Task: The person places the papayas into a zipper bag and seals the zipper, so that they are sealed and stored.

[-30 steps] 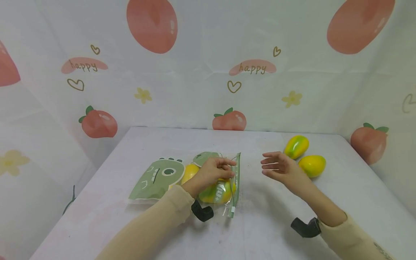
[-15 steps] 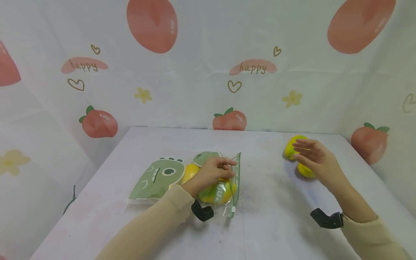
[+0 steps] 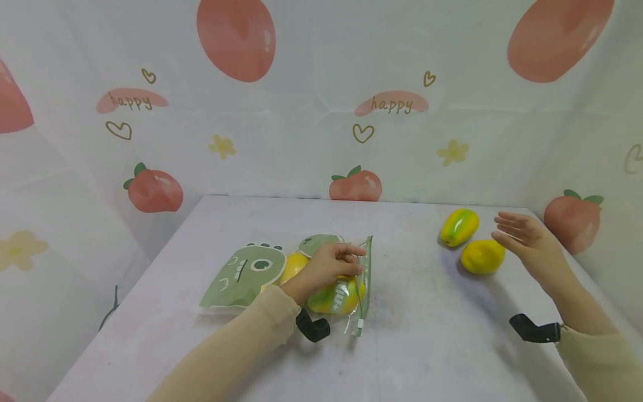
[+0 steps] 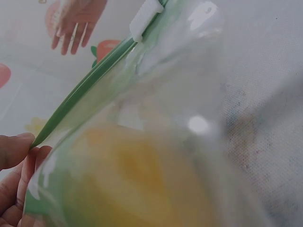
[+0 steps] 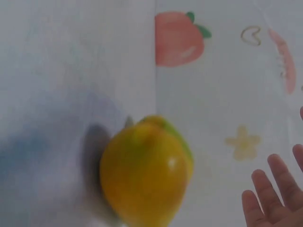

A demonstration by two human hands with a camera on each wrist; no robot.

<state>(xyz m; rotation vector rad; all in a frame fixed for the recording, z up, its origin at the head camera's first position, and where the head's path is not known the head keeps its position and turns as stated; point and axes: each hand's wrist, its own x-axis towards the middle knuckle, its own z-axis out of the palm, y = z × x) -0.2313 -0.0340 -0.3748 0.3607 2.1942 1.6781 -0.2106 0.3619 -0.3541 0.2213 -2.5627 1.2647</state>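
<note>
My left hand (image 3: 326,271) pinches the green zip edge of a clear slider bag (image 3: 241,279) printed with a green cartoon monster. In the left wrist view, the thumb (image 4: 16,149) presses the green zip strip (image 4: 90,78) against the fingers, and a white slider (image 4: 146,20) sits farther along it. Yellow-green fruit (image 3: 334,298) shows through the clear plastic. My right hand (image 3: 532,243), fingers extended and holding nothing, hovers just right of a round yellow fruit (image 3: 483,257). Behind that lies a longer yellow-green fruit (image 3: 459,227).
A white-covered table (image 3: 422,346) bears the bag and the loose fruits. Behind it hangs a white cloth backdrop (image 3: 301,139) with peach prints. A thin dark cord (image 3: 109,307) shows by the table's left edge.
My right hand has moved right, passing over the two loose fruits to the far side of the round one. The left hand and the bag stay in place.
</note>
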